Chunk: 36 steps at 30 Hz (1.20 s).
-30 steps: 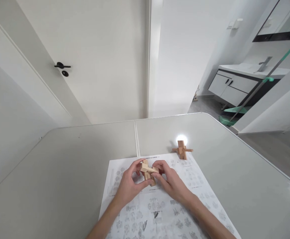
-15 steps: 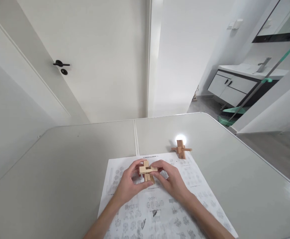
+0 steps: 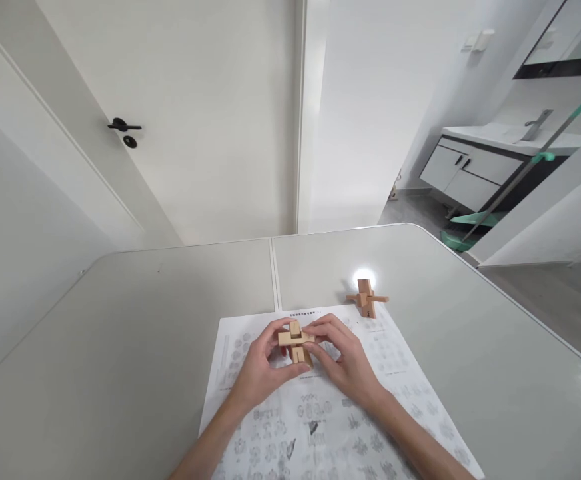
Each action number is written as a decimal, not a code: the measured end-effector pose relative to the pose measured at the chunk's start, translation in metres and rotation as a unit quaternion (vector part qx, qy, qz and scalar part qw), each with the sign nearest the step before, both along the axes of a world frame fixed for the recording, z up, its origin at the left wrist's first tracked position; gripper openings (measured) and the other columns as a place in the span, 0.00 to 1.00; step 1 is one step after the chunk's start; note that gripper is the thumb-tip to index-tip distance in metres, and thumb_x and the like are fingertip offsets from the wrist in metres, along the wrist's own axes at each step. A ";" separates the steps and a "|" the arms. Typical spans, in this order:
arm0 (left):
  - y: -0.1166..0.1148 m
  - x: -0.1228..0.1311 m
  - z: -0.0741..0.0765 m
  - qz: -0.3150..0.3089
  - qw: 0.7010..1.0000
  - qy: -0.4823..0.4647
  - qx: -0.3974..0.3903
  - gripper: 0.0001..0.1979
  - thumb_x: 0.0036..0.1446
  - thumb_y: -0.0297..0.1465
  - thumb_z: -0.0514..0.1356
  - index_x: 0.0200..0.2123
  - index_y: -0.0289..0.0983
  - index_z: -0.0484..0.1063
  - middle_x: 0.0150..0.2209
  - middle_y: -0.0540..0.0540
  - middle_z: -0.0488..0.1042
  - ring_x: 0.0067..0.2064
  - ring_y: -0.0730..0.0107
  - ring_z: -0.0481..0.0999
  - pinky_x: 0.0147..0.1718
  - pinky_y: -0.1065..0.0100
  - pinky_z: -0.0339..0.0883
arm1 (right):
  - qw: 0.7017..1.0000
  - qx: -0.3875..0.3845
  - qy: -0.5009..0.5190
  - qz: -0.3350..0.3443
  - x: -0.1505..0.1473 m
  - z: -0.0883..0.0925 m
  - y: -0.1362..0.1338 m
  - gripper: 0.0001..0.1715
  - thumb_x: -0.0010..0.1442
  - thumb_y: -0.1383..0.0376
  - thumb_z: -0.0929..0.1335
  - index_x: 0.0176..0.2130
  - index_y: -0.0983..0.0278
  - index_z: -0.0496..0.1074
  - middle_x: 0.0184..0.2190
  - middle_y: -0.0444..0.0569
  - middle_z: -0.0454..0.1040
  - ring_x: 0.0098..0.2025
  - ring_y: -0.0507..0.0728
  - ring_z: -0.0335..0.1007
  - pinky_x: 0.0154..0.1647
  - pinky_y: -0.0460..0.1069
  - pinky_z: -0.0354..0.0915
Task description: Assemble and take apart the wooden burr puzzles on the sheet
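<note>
Between my two hands is a light wooden burr puzzle [image 3: 297,355], made of crossed interlocking bars, held above a printed sheet [image 3: 250,427]. My left hand [image 3: 256,363] curls round its left side, thumb at the lower bar and fingers at the top. My right hand [image 3: 344,353] pinches the right end of a notched crosswise bar [image 3: 287,339] between thumb and fingers. Part of the puzzle's back is hidden by my fingers. Beyond my right hand, a darker brown wooden burr puzzle [image 3: 366,299] rests at the sheet's top right edge, untouched.
The sheet with small printed diagrams lies on a grey table [image 3: 120,347] with a seam [image 3: 274,273] across it. Behind the table stand a white door [image 3: 210,120] and a wall. Far right are a sink cabinet [image 3: 465,167] and a green-handled dustpan set [image 3: 520,173].
The notched crosswise bar sits a little further left and closer against the other bars. Both hands keep their hold. The whole view has shifted slightly.
</note>
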<state>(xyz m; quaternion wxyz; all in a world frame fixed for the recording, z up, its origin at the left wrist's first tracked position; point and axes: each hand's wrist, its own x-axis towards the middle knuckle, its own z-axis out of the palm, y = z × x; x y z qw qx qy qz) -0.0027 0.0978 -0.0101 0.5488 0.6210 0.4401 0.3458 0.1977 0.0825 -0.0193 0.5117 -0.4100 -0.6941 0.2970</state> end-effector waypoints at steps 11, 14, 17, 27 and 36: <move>0.000 0.001 0.001 -0.009 1.000 -0.022 -0.010 0.34 0.48 0.34 0.76 0.57 0.44 0.67 0.46 0.46 0.79 0.48 0.60 0.79 0.50 0.58 0.73 | 1.000 -0.010 0.010 0.006 0.000 -0.004 0.001 0.10 0.71 0.65 0.66 0.50 0.58 0.74 0.42 0.52 0.73 0.42 0.59 0.74 0.41 0.54 0.76; 0.000 0.000 0.000 -0.017 0.999 -0.026 -0.016 0.32 0.50 0.35 0.75 0.57 0.43 0.68 0.46 0.45 0.78 0.47 0.60 0.79 0.48 0.59 0.73 | 1.000 -0.008 -0.002 0.003 0.000 -0.006 0.001 0.10 0.72 0.64 0.65 0.50 0.58 0.74 0.43 0.53 0.73 0.43 0.60 0.74 0.41 0.55 0.76; 0.000 0.000 0.000 -0.018 0.999 -0.024 -0.017 0.33 0.50 0.36 0.75 0.57 0.42 0.68 0.46 0.44 0.78 0.47 0.59 0.78 0.48 0.59 0.72 | 1.000 -0.001 -0.010 -0.003 -0.001 -0.008 0.001 0.10 0.72 0.64 0.65 0.51 0.57 0.73 0.43 0.52 0.73 0.44 0.60 0.74 0.41 0.55 0.76; 0.000 0.000 -0.002 -0.018 1.000 -0.019 0.001 0.32 0.50 0.35 0.75 0.56 0.43 0.68 0.47 0.45 0.78 0.46 0.62 0.78 0.48 0.60 0.72 | 1.000 -0.021 0.012 -0.002 0.002 -0.014 0.003 0.10 0.71 0.61 0.67 0.50 0.57 0.75 0.42 0.52 0.73 0.40 0.59 0.74 0.41 0.55 0.76; 0.001 0.000 0.004 0.008 1.000 -0.024 -0.014 0.34 0.47 0.38 0.75 0.56 0.42 0.68 0.46 0.44 0.80 0.46 0.59 0.79 0.48 0.60 0.73 | 0.998 -0.064 0.021 0.002 0.000 -0.007 0.004 0.11 0.69 0.61 0.68 0.51 0.58 0.72 0.46 0.52 0.77 0.43 0.59 0.76 0.46 0.56 0.75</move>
